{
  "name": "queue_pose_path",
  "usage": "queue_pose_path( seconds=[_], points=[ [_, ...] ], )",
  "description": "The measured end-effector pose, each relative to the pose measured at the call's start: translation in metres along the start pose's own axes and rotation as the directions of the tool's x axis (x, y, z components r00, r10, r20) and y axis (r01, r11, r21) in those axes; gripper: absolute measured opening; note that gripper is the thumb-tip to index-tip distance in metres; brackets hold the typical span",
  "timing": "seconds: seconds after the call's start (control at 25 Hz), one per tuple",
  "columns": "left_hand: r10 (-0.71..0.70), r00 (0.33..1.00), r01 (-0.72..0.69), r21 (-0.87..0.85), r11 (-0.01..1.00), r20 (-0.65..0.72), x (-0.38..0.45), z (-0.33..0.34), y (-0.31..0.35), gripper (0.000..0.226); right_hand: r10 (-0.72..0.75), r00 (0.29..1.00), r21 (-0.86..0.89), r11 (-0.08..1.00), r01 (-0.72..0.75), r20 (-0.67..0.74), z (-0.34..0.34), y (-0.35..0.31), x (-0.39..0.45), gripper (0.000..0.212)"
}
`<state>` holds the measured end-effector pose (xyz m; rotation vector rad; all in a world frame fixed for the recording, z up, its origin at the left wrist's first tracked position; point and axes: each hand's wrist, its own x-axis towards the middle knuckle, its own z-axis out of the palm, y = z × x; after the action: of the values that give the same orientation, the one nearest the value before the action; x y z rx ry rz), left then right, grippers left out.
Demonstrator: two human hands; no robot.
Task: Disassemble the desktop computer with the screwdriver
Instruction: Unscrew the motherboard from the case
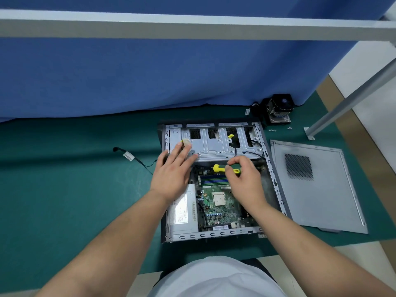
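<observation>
An open desktop computer case (276, 181) lies flat on a green mat, its motherboard (222, 211) with a bare processor (219, 199) exposed. My right hand (244, 179) grips a yellow-and-green screwdriver (218, 168) lying roughly level above the memory slots. My left hand (171, 172) rests flat, fingers spread, on the left part of the metal drive cage (216, 144), next to a white-and-yellow power connector (186, 143). The grey power supply (184, 213) sits at the case's left side.
The removed side panel (317, 185) lies right of the case. A detached cooler with fan (278, 110) and small loose screws (272, 130) sit behind it. A black cable (132, 157) trails left. A blue partition rises at the back; a metal frame leg (342, 108) slants at right.
</observation>
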<state>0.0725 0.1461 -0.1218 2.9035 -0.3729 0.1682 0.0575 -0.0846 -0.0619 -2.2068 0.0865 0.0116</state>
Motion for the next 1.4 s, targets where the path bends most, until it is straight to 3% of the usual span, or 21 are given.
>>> queue_pose_path(
  seconds=[0.08,0.16,0.28,0.44,0.52,0.6,0.64,0.72,0.84,1.08,1.4],
  points=[
    [0.124,0.992,-0.124,0.008,0.992,-0.002,0.001,-0.002,0.000,0.041,0.095,0.993,0.159,0.984,-0.083,-0.067,-0.010,-0.006,-0.004,0.008],
    [0.157,0.988,-0.156,-0.038,0.987,0.012,0.003,-0.007,0.004,0.040,0.185,0.982,0.303,0.939,-0.164,-0.041,-0.016,-0.013,-0.007,0.010],
    [0.098,0.995,-0.100,-0.143,0.985,-0.022,0.011,-0.013,0.009,0.033,0.217,0.976,0.416,0.885,-0.207,0.023,-0.020,-0.023,-0.004,0.003],
    [0.016,0.998,-0.035,-0.328,0.944,-0.060,0.014,-0.014,0.003,0.041,0.221,0.967,0.636,0.730,-0.251,0.128,-0.014,-0.016,-0.002,0.026],
    [-0.024,0.995,-0.012,-0.371,0.928,-0.092,0.014,-0.009,0.000,0.034,0.258,0.944,0.498,0.803,-0.328,0.205,-0.003,0.002,-0.006,0.020],
    [-0.049,0.993,0.006,-0.373,0.928,-0.105,0.015,-0.003,-0.001,0.027,0.263,0.919,0.109,0.946,-0.306,0.295,0.013,0.024,-0.007,0.005],
    [-0.052,0.992,0.008,-0.369,0.929,-0.111,0.016,-0.001,-0.001,0.026,0.231,0.916,-0.051,0.973,-0.227,0.329,0.023,0.034,-0.001,0.001],
    [-0.063,0.991,0.015,-0.370,0.929,-0.118,0.017,0.000,-0.001,0.027,0.139,0.921,-0.240,0.969,-0.051,0.364,0.041,0.048,0.019,0.006],
    [-0.079,0.981,0.013,-0.348,0.937,-0.178,0.016,0.005,-0.002,0.024,0.040,0.918,-0.460,0.873,0.160,0.394,0.073,0.069,0.062,0.025],
    [-0.127,0.976,0.064,-0.325,0.944,-0.177,0.018,0.009,-0.002,0.022,-0.113,0.875,-0.443,0.828,0.345,0.470,0.118,0.090,0.103,0.021],
    [-0.111,0.981,0.060,-0.293,0.954,-0.161,0.017,0.008,-0.002,0.029,-0.167,0.878,-0.555,0.718,0.420,0.449,0.133,0.096,0.106,0.023]
  ],
)
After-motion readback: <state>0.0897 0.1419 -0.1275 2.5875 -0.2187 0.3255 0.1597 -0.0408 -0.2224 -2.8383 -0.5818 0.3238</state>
